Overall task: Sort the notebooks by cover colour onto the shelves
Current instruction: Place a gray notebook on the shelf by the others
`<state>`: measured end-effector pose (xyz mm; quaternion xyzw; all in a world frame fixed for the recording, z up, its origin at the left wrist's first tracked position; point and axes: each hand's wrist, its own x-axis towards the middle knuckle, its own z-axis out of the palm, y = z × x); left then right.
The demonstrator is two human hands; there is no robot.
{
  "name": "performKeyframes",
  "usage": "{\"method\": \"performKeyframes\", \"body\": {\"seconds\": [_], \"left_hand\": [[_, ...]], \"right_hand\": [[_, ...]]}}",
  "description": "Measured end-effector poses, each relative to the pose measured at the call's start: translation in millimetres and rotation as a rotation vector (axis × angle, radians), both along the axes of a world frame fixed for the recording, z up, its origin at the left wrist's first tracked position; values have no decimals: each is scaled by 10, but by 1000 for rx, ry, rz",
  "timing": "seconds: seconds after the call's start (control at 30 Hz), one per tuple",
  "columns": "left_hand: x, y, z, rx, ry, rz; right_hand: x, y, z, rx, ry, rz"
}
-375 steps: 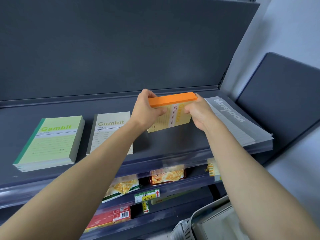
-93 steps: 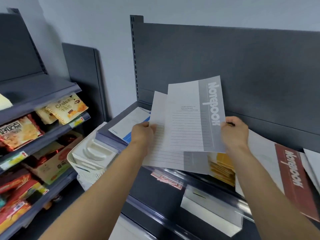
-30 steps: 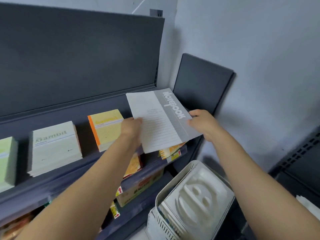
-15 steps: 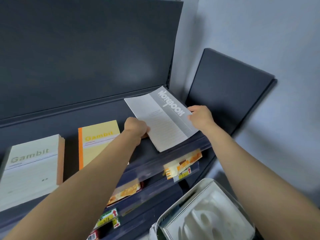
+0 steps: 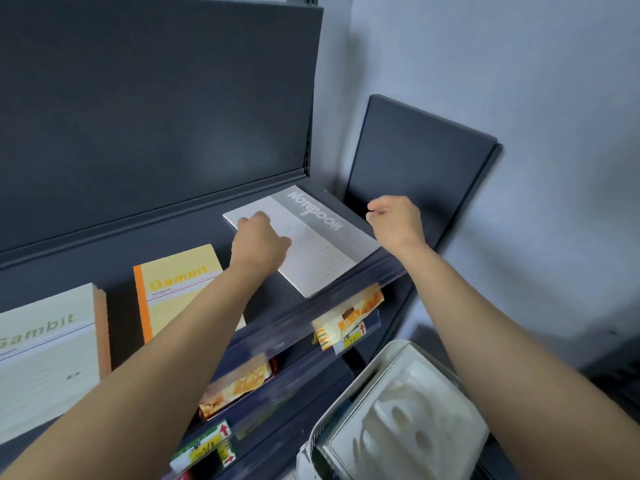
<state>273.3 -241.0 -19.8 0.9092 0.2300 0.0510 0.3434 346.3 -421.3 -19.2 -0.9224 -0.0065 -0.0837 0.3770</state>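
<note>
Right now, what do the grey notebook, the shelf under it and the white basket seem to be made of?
The grey notebook looks like paper with a thin matte card cover: flat, printed, lined face. The shelf is probably painted metal: even dark grey coat, faint sheen. The white basket is likely moulded plastic, given its slotted wall and smooth rim.
</note>
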Motion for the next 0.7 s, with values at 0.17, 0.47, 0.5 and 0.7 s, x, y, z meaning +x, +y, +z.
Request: {"method": "performKeyframes", "body": {"seconds": [0.17, 0.47, 0.5, 0.7], "left_hand": [[-387, -511, 370, -37, -371, -314], [-1414, -1787, 436, -305, -417, -834], [-1517, -1916, 398, -326, -381, -884], [-2015, -2497, 126, -367, -208, -1098]], "right_hand": [[-930, -427, 514, -91, -178, -112], [-2822, -1362, 503, -237, -68, -548], [-3005, -1464, 486, -242, -42, -613], [-3856, -1933, 398, -180, 15, -883]]}}
